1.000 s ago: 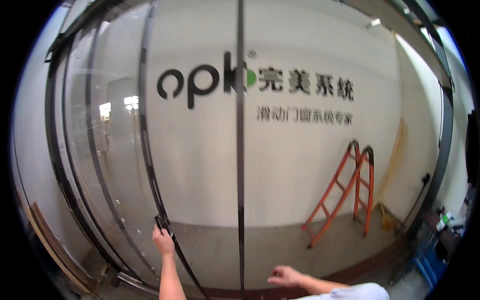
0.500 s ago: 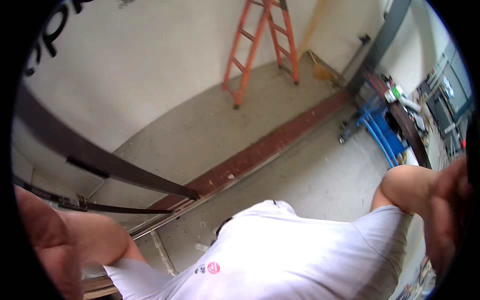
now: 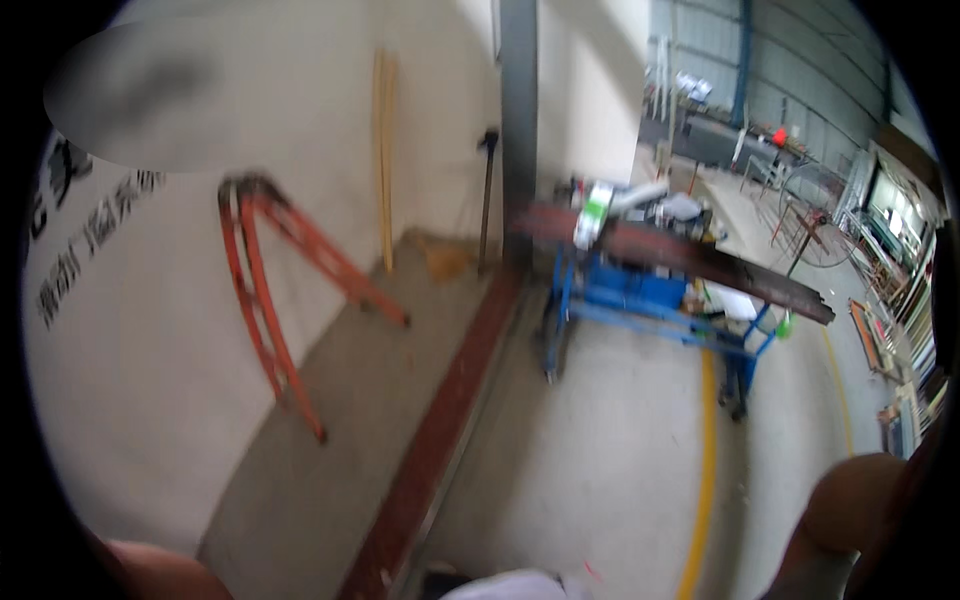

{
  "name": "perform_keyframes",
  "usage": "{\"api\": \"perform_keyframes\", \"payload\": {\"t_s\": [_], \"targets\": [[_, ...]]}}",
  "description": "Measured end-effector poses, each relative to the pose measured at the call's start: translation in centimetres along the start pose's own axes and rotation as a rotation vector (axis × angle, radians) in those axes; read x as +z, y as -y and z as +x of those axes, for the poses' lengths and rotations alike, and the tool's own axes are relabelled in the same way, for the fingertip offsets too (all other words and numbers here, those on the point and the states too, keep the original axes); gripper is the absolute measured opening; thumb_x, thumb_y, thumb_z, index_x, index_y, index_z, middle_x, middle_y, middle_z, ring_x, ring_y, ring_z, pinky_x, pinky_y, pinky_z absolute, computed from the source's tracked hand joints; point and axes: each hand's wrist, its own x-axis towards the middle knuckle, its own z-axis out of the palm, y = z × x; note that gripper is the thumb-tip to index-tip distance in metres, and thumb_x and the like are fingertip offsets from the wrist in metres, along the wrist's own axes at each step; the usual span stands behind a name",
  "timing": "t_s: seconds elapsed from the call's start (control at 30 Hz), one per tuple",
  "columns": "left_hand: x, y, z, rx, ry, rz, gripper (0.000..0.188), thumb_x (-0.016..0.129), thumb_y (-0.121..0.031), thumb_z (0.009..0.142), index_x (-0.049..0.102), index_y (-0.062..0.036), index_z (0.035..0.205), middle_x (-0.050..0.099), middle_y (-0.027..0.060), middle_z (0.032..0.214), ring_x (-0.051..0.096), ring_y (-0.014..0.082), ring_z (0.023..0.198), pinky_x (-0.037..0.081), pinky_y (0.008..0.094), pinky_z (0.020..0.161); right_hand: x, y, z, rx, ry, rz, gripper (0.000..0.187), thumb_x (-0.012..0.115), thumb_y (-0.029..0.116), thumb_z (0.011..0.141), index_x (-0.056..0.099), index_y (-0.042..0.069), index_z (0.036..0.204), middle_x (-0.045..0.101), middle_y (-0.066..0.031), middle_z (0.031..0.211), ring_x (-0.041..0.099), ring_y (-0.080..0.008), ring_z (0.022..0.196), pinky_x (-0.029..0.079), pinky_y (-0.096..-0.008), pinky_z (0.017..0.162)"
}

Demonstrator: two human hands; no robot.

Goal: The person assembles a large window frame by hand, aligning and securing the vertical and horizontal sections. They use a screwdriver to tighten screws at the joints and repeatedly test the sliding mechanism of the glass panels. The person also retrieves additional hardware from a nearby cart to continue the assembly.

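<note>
Only a rounded, bare part of my left arm (image 3: 165, 574) shows at the lower left rim; the left hand itself is out of sight. At the lower right rim my bent right arm (image 3: 850, 500) rises along the edge. What may be my right hand (image 3: 905, 520) is dark and blurred there, its fingers hidden. No held thing shows at either side. A bit of my white shirt (image 3: 515, 585) is at the bottom middle.
An orange stepladder (image 3: 262, 290) stands by the white wall at left. A blue wheeled cart (image 3: 640, 300) bears long dark bars (image 3: 690, 250). A dark red floor strip (image 3: 440, 430) leads to a grey post (image 3: 519, 130). A broom (image 3: 445, 262) leans in the corner.
My view has swung up and to the right, so the cart and the hall behind it now show. My arms and shirt have slid toward the lower rim.
</note>
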Motion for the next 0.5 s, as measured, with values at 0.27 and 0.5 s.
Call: {"api": "perform_keyframes", "payload": {"t_s": [0.27,0.5], "targets": [[13.1,12.6,-0.4,0.248,-0.131,-0.083,0.037,0.072,-0.026,0.086,0.062,-0.004,0.113,0.063,0.0117,0.112,0.061,0.0311,0.104,0.043,0.0514,0.098,4.7,-5.6,-6.3,0.243,0.098,-0.252,0.024,0.069,0.008,0.083,0.064,0.001,0.107,0.065,-0.0118,0.1,0.058,-0.0161,0.076,0.048,-0.0272,0.063],[23.2,21.5,4.2,0.356,-0.211,-0.162,0.037,0.073,-0.025,0.084,0.063,-0.0039,0.113,0.064,0.0118,0.11,0.062,0.0315,0.1,0.045,0.0499,0.092,2.3,-13.5,-9.7,0.383,0.262,-0.409,0.024,0.066,0.004,0.084,0.064,0.001,0.108,0.064,-0.012,0.099,0.058,-0.0164,0.077,0.048,-0.0272,0.064]]}}
